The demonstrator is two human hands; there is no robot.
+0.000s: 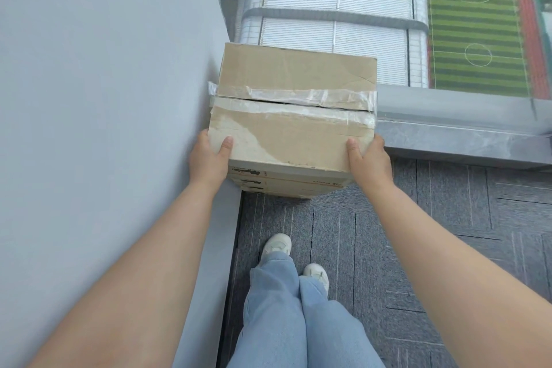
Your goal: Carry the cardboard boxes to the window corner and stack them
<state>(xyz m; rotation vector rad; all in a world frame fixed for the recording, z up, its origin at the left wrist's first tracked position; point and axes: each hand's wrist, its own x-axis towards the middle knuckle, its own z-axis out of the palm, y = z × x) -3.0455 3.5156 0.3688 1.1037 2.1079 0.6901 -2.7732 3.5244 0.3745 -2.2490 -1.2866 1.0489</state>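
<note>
Cardboard box, taped; atop lower boxes in window corner; left hand, right hand grip near corners, thumbs on top, other fingers hidden; best squared to stack before release.

The fingers of the left hand and right hand are hidden behind the sides of the taped cardboard box. At its 6 o'clock, the lower boxes show only front edges, their print too small to read. The forearms and jeans are cut off at 7, 4 and 6 o'clock.

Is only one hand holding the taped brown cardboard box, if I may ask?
No, the left hand and right hand each grip one side of the cardboard box.
</note>
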